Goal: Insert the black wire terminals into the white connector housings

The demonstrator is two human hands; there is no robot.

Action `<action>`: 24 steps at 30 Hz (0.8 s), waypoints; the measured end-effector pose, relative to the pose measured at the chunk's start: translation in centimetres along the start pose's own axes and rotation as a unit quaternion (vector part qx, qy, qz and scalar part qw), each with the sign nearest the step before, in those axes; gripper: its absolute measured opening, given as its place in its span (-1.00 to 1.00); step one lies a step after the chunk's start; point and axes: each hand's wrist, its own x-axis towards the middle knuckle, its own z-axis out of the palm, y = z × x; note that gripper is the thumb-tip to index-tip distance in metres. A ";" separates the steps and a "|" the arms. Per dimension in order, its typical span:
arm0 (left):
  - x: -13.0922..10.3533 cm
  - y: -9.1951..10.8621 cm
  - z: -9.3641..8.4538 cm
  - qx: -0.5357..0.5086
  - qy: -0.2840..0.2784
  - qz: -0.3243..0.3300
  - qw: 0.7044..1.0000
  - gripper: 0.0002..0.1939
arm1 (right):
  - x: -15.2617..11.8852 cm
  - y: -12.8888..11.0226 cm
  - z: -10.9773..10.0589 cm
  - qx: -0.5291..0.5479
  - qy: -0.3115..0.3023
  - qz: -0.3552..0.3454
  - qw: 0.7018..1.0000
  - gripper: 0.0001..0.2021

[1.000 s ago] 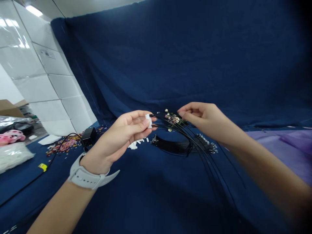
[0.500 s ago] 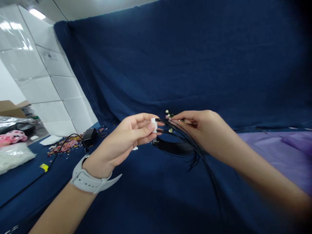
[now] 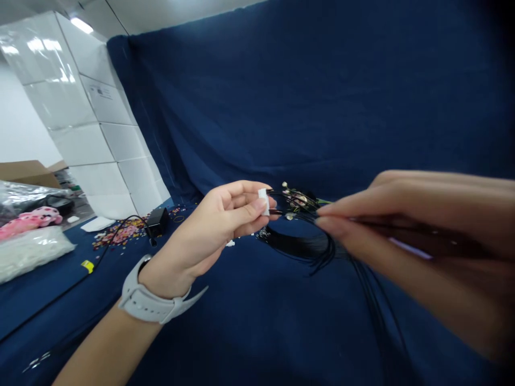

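My left hand (image 3: 229, 217), with a grey watch strap on its wrist, pinches a small white plastic connector (image 3: 264, 201) between thumb and fingers. Several thin black wires (image 3: 372, 300) run out of the connector's right side and hang down to the lower right. Large and close at the right, my right hand (image 3: 418, 225) is closed with thumb and forefinger on these wires, a short way from the connector. Beneath and beyond lies a bundle of black wires (image 3: 289, 244) with silvery ends on the dark blue cloth. Small pale flowers (image 3: 298, 200) show behind the wires.
On the left lie a black adapter box (image 3: 158, 221) with a black cable, scattered colourful bits (image 3: 126, 234), a white-filled plastic bag (image 3: 34, 256) and a pink spotted plush (image 3: 36, 219). White cartons (image 3: 98, 134) are stacked behind. A dark blue curtain (image 3: 306, 96) hangs at the back.
My right hand has moved right and nearer the camera, from beside the connector to farther along the wires, which now look straighter. My left hand keeps hold of the connector. The view has shifted slightly.
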 end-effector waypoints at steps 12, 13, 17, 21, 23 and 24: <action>-1.5 0.6 0.6 -0.018 -0.036 0.020 0.999 -0.87 | 0.2 0.0 1.6 -0.011 0.005 -0.059 0.998 -0.90; -1.7 0.7 0.6 -0.016 -0.038 0.024 0.999 -0.87 | 0.2 0.0 1.5 -0.012 0.006 -0.061 0.998 -0.90; -2.0 0.8 0.7 -0.005 -0.044 0.038 0.998 -0.87 | 0.4 -0.2 1.4 0.000 -0.003 -0.056 0.998 -0.91; -1.9 0.7 0.7 0.005 -0.044 0.039 0.998 -0.87 | 0.4 -0.3 1.4 0.011 -0.004 -0.046 0.999 -0.90; -1.8 0.6 0.7 0.002 -0.046 0.038 0.998 -0.88 | 0.4 -0.4 1.5 0.011 -0.008 -0.045 0.999 -0.88; -1.8 0.6 0.7 0.002 -0.046 0.038 0.998 -0.89 | 0.3 -0.4 1.5 0.009 -0.010 -0.047 0.999 -0.87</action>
